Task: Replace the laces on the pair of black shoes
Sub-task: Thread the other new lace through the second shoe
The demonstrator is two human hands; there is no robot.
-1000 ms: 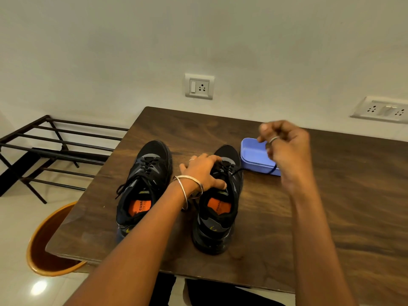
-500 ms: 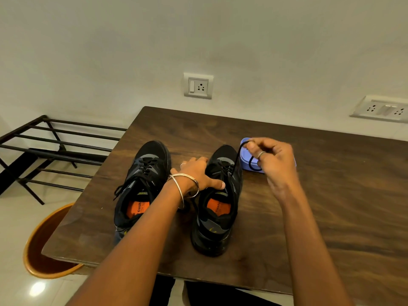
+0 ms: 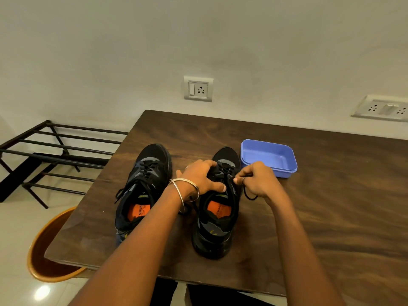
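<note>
1. Black shoes stand side by side on the dark wooden table (image 3: 331,217), toes pointing to the far side; the left shoe (image 3: 143,186) is near the left edge of the table, and the right shoe (image 3: 218,215) is just beside it, toward the middle.
2. Both shoes show an orange insole inside the opening.
3. The left shoe is laced with a black lace, and loose ends hang over its left side.
4. The left hand (image 3: 202,178) lies on top of the right shoe with the fingers spread, pressing on the tongue area; a silver bangle (image 3: 185,191) is around this wrist.
5. The right hand (image 3: 258,181) is just to the right of the same shoe, and its fingertips are pressed together, pinching the black lace (image 3: 248,195) near the eyelets.
6. A loop of this lace hangs under the right hand and reaches the table.
7. A blue plastic tray (image 3: 268,157) stands on the table just beyond the right hand, near the toe of the right shoe.
8. An orange bucket (image 3: 44,257) is on the floor below the near left corner of the table, and a black metal rack (image 3: 55,155) stands farther left.
</note>
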